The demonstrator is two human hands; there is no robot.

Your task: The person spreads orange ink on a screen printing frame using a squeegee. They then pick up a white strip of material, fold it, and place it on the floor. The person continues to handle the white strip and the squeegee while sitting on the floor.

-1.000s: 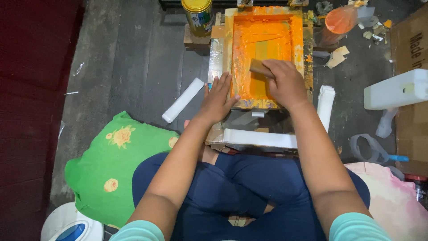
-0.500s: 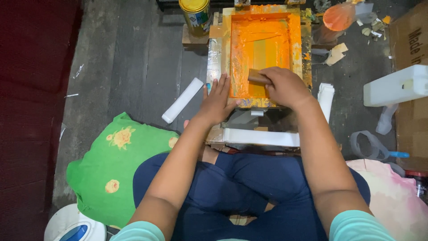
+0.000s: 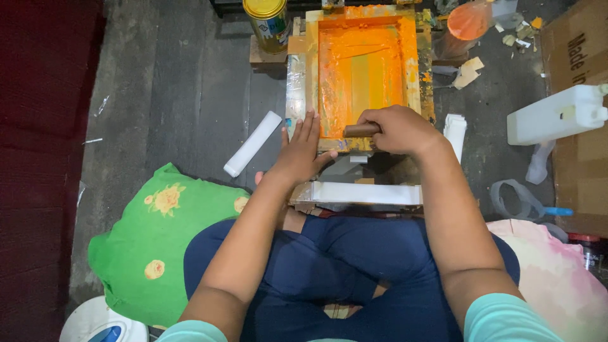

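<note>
A wooden printing screen frame [image 3: 312, 69] smeared with orange ink lies flat in front of me. My right hand [image 3: 398, 129] is closed on a brown wooden squeegee handle [image 3: 359, 130] at the frame's near edge. My left hand [image 3: 301, 151] lies flat, fingers spread, on the frame's near left corner. A long white strip [image 3: 364, 192] rests across a board just in front of my knees.
A yellow-lidded tin can [image 3: 267, 23] stands left of the frame, a white roll [image 3: 252, 144] lies on the floor beside it. Right: orange-stained plastic cup [image 3: 464, 25], white jerrycan [image 3: 557, 114], cardboard box [image 3: 579, 57]. Green flowered cloth [image 3: 158, 240] at my left knee.
My right hand has pulled the squeegee toward me, from the middle of the screen down to its near edge. My left hand has kept its place on the frame.
</note>
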